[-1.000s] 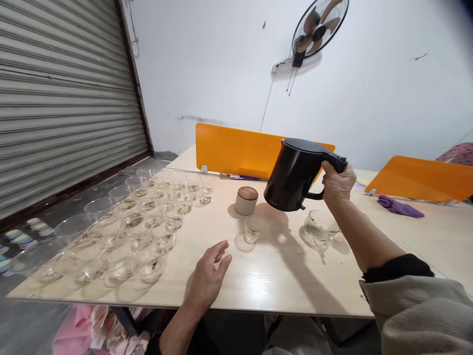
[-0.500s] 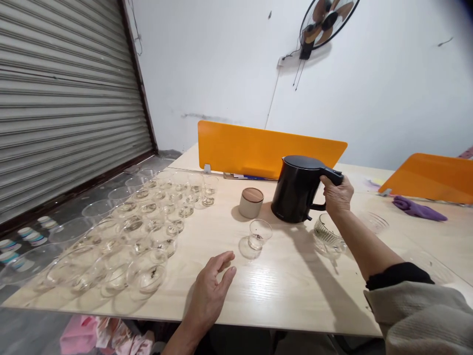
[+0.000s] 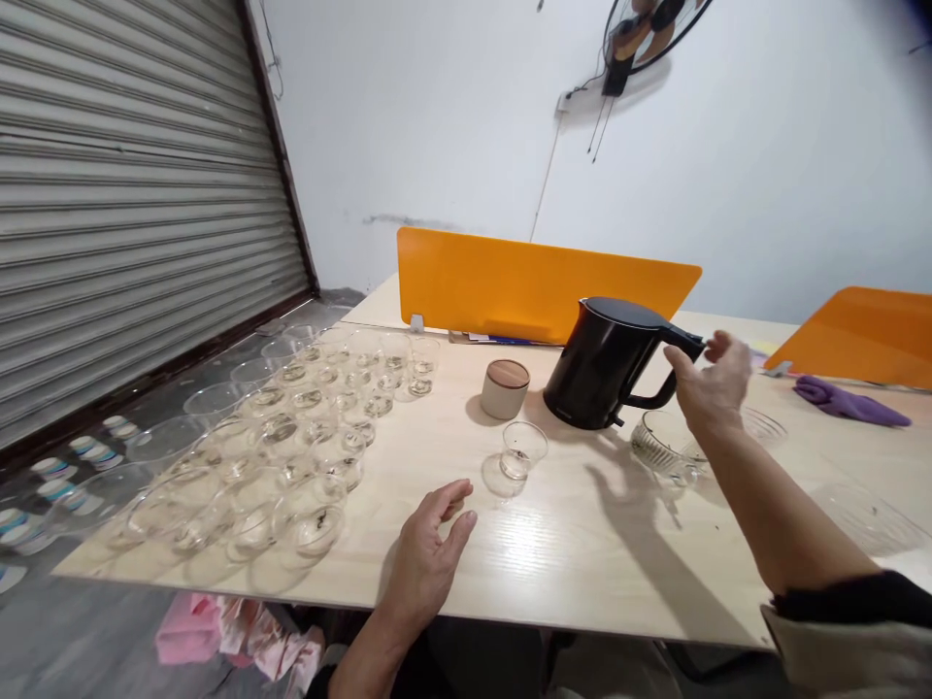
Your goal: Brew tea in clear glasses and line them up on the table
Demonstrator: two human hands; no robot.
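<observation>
A black electric kettle [image 3: 601, 369] stands on the pale wooden table, its handle pointing right. Just beside that handle is my right hand [image 3: 715, 383], fingers spread and apart from it. My left hand [image 3: 428, 549] hovers near the table's front edge, thumb and fingers parted, holding nothing. Close to its fingertips stands a small clear cup [image 3: 522, 451] with dark bits at the bottom. Behind the cup sits a cream canister [image 3: 505, 396] with a wooden lid. A ribbed glass pitcher [image 3: 655, 449] with dark bits inside is below my right wrist.
Many clear cups [image 3: 313, 519] with dark bits crowd the table's left side. Orange dividers [image 3: 539, 286] stand at the back. A purple cloth [image 3: 848, 401] lies at the right, with a clear tray [image 3: 866, 519] nearer. White bottles [image 3: 62, 485] stand on the floor at left.
My right hand has let go of the kettle's handle and opened to its right. The kettle stays on the table. The view has shifted slightly; my left hand stays open.
</observation>
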